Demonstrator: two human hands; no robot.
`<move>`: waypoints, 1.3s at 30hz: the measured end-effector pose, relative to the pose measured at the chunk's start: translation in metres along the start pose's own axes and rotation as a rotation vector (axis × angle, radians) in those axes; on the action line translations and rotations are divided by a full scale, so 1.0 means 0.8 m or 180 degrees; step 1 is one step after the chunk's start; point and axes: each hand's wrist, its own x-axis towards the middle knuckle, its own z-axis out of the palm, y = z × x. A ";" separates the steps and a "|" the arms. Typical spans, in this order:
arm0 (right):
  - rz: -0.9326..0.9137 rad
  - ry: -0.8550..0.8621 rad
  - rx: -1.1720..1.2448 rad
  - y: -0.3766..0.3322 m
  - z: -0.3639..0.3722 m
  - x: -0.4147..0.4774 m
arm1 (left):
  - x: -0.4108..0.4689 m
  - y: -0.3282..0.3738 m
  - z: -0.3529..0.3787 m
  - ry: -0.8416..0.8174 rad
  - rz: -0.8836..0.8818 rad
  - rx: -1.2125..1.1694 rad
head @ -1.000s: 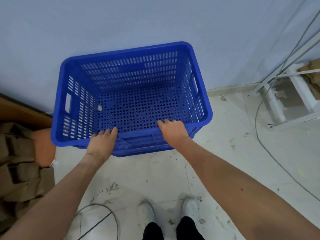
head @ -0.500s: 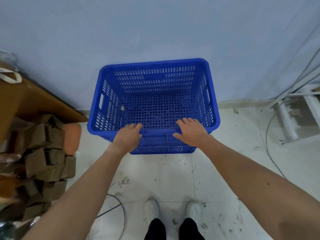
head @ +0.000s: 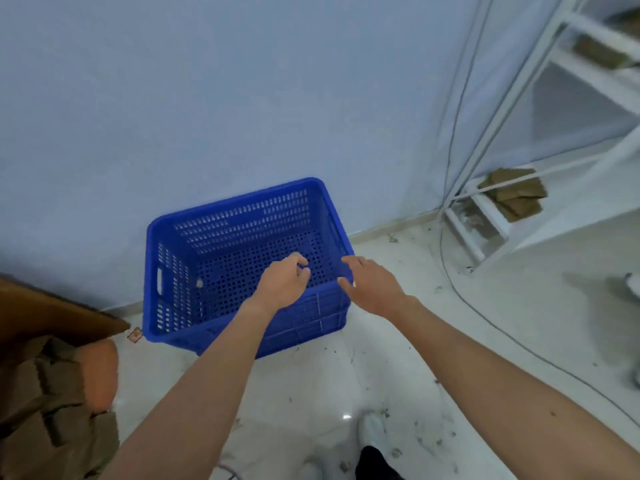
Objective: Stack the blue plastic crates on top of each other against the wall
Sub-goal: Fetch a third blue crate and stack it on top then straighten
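A blue plastic crate (head: 194,303) with perforated walls stands on the floor, its far side against the pale wall. Nothing but a small scrap lies inside it. My left hand (head: 282,284) hovers over the crate's near rim with the fingers loosely curled and nothing in them. My right hand (head: 372,284) is beside the crate's near right corner, fingers spread, holding nothing. Neither hand grips the crate.
Brown cardboard pieces (head: 52,410) and a brown board (head: 41,313) are piled at the left. A white metal rack (head: 491,216) stands at the right with a cable (head: 485,323) trailing over the dirty white floor. My shoes (head: 370,427) are at the bottom.
Both hands have come off the crate's near rim and lifted. The view has pulled back and swung right, so the crate now sits lower left and more of the rack shows.
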 end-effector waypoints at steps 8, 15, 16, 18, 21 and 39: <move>0.1302 0.0577 0.0231 0.080 -0.023 -0.195 | -0.038 0.158 0.063 -0.0623 0.1125 -0.0004; 0.2428 0.0912 0.0588 0.142 0.005 -0.388 | -0.113 0.265 0.169 -0.1163 0.1837 0.0295; 0.2565 0.0968 0.0634 0.148 0.012 -0.415 | -0.127 0.279 0.186 -0.1241 0.1916 0.0341; 0.2833 0.1033 0.0692 0.161 0.026 -0.470 | -0.157 0.303 0.220 -0.1379 0.2078 0.0405; 0.3217 0.1123 0.0791 0.178 0.048 -0.556 | -0.212 0.338 0.273 -0.1532 0.2358 0.0515; 0.4625 0.1268 0.1702 0.266 0.227 -1.074 | -0.593 0.502 0.620 -0.2431 0.2843 0.1423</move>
